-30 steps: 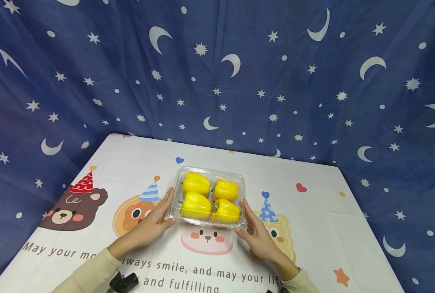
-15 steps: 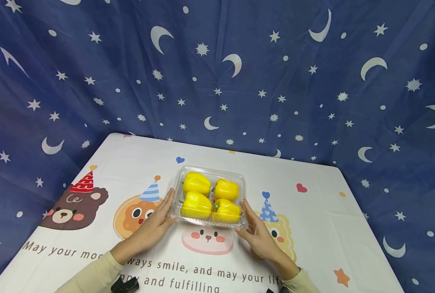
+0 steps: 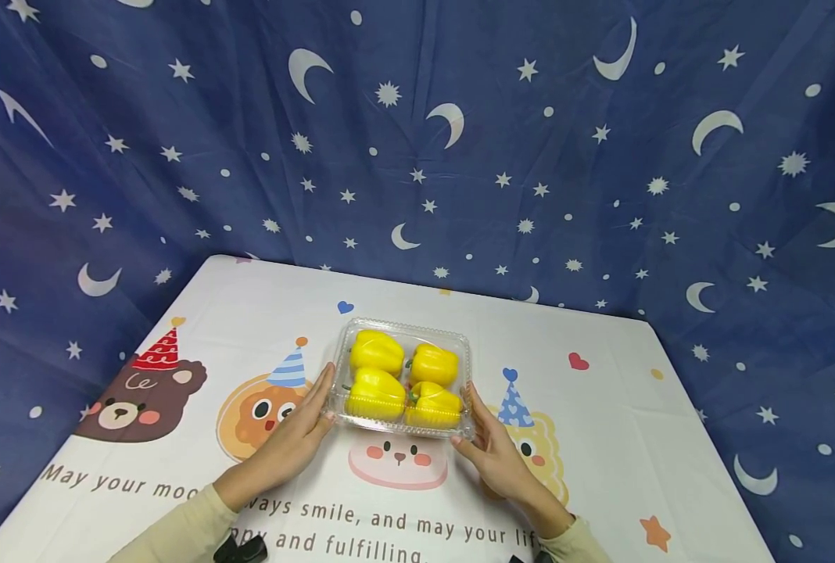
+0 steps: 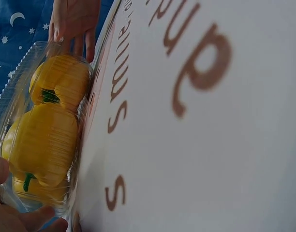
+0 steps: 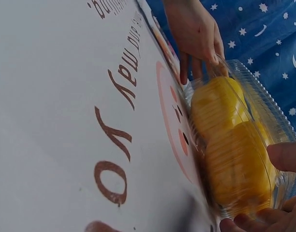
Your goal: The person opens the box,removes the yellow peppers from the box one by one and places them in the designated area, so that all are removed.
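A clear plastic clamshell container [image 3: 406,327] sits low over the middle of the table, its lid looking shut. Several yellow bell peppers [image 3: 377,393] with green stems lie inside in two rows. My left hand [image 3: 292,442] holds the container's left end, thumb toward the near corner and fingers along the side. Opposite it, my right hand [image 3: 496,453] holds the right end in the same way. Both wrist views show thumb and fingers at the ends of the container [image 4: 22,72], with bell peppers [image 5: 240,164] visible through the plastic. The fingertips are partly hidden.
A white tablecloth [image 3: 586,438] with printed cartoon animals and brown lettering covers the table. Behind and beside it hangs a blue curtain [image 3: 417,141] with moons and stars. A black strap piece [image 3: 241,549] shows at the left wrist.
My left wrist and sleeve have shifted very slightly to the right. The container, the bell peppers and my right hand stay in place.
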The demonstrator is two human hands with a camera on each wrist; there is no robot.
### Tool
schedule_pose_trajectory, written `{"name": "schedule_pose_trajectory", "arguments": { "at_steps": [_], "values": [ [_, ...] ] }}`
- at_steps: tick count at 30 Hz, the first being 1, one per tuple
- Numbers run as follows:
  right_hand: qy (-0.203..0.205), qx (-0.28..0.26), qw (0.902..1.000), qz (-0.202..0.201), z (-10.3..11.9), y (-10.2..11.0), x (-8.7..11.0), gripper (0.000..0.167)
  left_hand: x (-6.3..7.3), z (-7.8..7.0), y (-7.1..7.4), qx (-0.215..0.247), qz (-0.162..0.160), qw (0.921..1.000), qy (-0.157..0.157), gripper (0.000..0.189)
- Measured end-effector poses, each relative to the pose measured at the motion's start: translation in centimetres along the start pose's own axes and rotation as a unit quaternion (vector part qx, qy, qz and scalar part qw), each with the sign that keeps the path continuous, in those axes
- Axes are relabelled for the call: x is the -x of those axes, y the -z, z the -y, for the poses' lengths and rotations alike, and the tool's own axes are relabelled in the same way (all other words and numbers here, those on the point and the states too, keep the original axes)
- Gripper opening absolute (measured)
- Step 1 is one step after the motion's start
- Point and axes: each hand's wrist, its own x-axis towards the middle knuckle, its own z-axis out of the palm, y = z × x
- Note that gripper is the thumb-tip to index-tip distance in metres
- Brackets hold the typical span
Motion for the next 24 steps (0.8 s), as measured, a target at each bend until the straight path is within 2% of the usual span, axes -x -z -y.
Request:
{"name": "schedule_pose_trajectory", "arguments": {
  "at_steps": [4,7,12,19,24],
  "values": [
    [-0.004,-0.003,1.0000,0.000,0.0,-0.1,0.0,0.088,-0.2,-0.1,0.3,-0.038,-0.019,0.9989,-0.018,0.065],
    [0.000,-0.009,1.0000,0.002,0.0,0.0,0.0,0.088,-0.3,-0.3,0.6,-0.053,-0.022,0.9980,-0.026,0.065],
    [0.004,-0.013,0.9999,0.003,0.1,-0.2,0.0,0.089,-0.3,-0.1,0.8,-0.060,-0.016,0.9977,-0.027,0.066],
    [-0.009,-0.011,0.9997,-0.021,0.0,-0.8,0.2,0.087,-0.3,-0.1,1.1,-0.069,-0.025,0.9963,-0.043,0.067],
    [-0.015,0.022,0.9987,-0.044,0.0,-1.4,0.2,0.081,-0.3,-0.1,1.1,-0.077,-0.026,0.9956,-0.047,0.067]
  ]
}}
